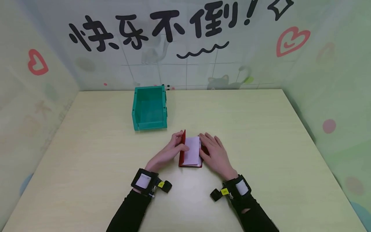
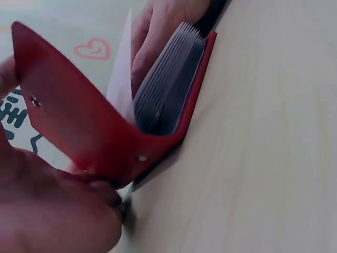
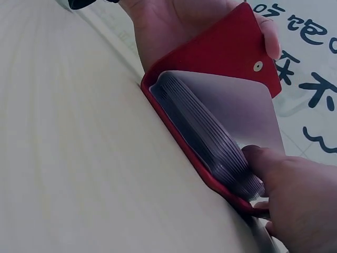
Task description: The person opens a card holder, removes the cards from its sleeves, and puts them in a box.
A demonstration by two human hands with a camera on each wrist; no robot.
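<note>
A red card holder point(image 1: 192, 154) with a snap fastener and a stack of clear sleeves point(image 3: 210, 129) stands partly unfolded on the table. My left hand point(image 1: 169, 152) grips its raised front cover point(image 2: 68, 100), with the thumb on the inner side and the fingers behind. On the opposite side, my right hand point(image 1: 215, 156) pinches the sleeves and back cover, its thumb point(image 3: 258, 158) on the sleeve edges. One pale leaf point(image 2: 122, 79) is lifted apart from the stack. In the head view the right hand hides part of the back cover.
A teal plastic bin point(image 1: 150, 125) sits behind the card holder, to the left, near the rear of the pale wooden table point(image 1: 95, 135). Printed panels point(image 1: 101, 71) stand along the back and both sides.
</note>
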